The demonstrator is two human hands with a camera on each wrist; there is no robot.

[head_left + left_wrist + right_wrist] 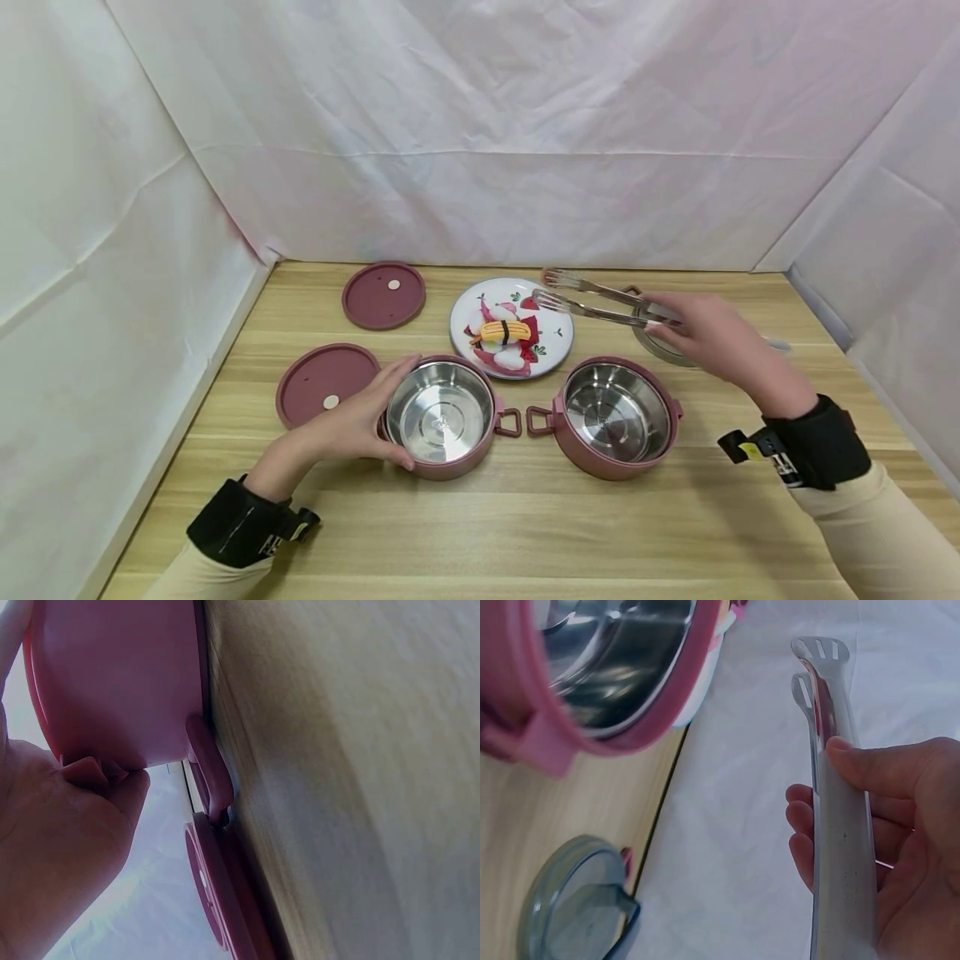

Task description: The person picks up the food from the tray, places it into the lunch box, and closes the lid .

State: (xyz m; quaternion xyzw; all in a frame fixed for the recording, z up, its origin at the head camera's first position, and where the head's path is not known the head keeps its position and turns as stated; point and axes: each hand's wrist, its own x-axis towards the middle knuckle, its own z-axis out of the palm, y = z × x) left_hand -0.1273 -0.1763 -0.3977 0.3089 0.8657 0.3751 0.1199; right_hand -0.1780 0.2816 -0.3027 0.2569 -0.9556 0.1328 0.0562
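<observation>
White cloth [525,100] backs the wood-grain worktop [480,533]. Raised near the plate's [465,315] right side, metal tongs [844,840] sit pinched in the right hand's [720,342] grip, probably light, springy and slick, best squeezed mid-arm; the left hand [356,421] grasps the left steel-lined pot [453,469], likely rigid, steadiest around its wall.

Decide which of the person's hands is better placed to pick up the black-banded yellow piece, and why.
Probably the right hand: it holds tongs, spread open and pointing toward the plate bearing the yellow piece. The left hand grips the left pot.
</observation>
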